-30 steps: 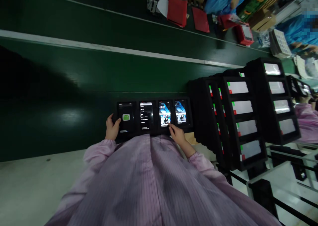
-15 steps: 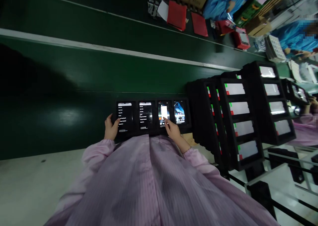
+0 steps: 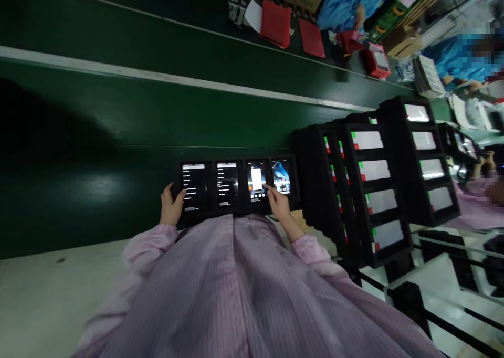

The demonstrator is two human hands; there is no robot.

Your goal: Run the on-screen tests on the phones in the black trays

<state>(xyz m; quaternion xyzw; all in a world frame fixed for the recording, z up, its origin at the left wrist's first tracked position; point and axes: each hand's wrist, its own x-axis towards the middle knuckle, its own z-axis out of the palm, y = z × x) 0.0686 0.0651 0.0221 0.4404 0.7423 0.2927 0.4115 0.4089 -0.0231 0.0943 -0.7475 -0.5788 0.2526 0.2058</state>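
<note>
A long black tray (image 3: 211,186) lies along the near edge of the green bench, holding a row of lit phones. White menu text on black fills the leftmost phone (image 3: 193,187) and its neighbour, the second phone (image 3: 227,183). On the third phone (image 3: 256,180) a white box shows, and the rightmost phone (image 3: 281,173) has a blue picture. My left hand (image 3: 172,207) is closed round the tray's left end, thumb on top. My right hand (image 3: 280,206) holds nothing; its index finger stretches toward the lower right of the third phone's screen, contact unclear.
Stacked black trays (image 3: 356,190) with pale, labelled devices rise close on my right. Across the green bench (image 3: 157,111) lie red folders (image 3: 275,23) and a red box (image 3: 377,60). Co-workers in blue sit opposite; a person's pink sleeve (image 3: 474,203) shows at far right.
My right fingertip has moved off the white box on the third phone to its right. Icons along that screen's bottom are now uncovered. My left hand keeps its hold on the tray.
</note>
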